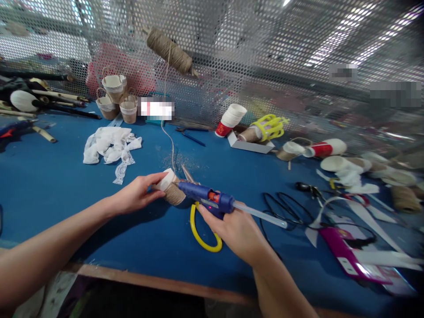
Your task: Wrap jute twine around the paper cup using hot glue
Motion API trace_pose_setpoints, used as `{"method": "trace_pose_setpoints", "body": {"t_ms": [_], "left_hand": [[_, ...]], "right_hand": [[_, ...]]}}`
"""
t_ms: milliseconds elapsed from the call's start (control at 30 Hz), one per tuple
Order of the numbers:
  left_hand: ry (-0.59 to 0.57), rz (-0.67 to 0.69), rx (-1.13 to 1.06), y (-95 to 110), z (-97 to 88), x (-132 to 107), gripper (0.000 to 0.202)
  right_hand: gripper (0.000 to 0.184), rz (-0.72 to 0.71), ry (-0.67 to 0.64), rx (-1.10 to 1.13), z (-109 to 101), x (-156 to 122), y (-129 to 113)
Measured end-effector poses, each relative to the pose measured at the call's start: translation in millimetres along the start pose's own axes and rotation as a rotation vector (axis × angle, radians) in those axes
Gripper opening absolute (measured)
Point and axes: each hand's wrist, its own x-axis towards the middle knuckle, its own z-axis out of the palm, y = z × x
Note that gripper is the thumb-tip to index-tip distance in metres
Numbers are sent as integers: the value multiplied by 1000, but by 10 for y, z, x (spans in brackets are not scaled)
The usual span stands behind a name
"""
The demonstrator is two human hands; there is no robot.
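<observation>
Right hand (236, 230) at lower centre grips the glue gun (207, 197), nozzle at the twine-wrapped cup (171, 189) pinched in the left hand (138, 195) mid-frame — gluing twine, seemingly, which calls for steady aim.

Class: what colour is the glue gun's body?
Blue glue gun, held in the right hand; clearest in the head view.

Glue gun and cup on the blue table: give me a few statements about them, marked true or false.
1. The right hand holds the glue gun. True.
2. The left hand holds a glass jar. False: it holds a paper cup partly wrapped in twine.
3. The twine spool is mounted up on the mesh wall. True.
4. The white lace lies to the right of the glue gun. False: it lies to its left.
</observation>
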Motion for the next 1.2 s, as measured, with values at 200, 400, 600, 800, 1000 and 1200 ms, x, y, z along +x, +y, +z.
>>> {"method": "trace_pose_setpoints", "body": {"t_ms": [200, 400, 600, 800, 1000, 1200], "left_hand": [[-3, 5, 19, -22, 4, -2, 47], [4, 15, 26, -55, 13, -8, 47], [2, 1, 43, -45, 4, -13, 48], [3, 9, 74, -46, -2, -12, 47], [10, 9, 97, -42, -1, -6, 46], [14, 3, 144, -49, 0, -2, 35]], "right_hand": [[14, 62, -73, 111, 2, -8, -63], [13, 14, -14, 54, -1, -20, -49], [27, 83, -41, 45, -38, 19, 23], [29, 123, -71, 210, -52, 99, -8], [22, 182, -118, 367, -24, 175, 41], [20, 248, -13, 651, -49, 312, 237]]}}
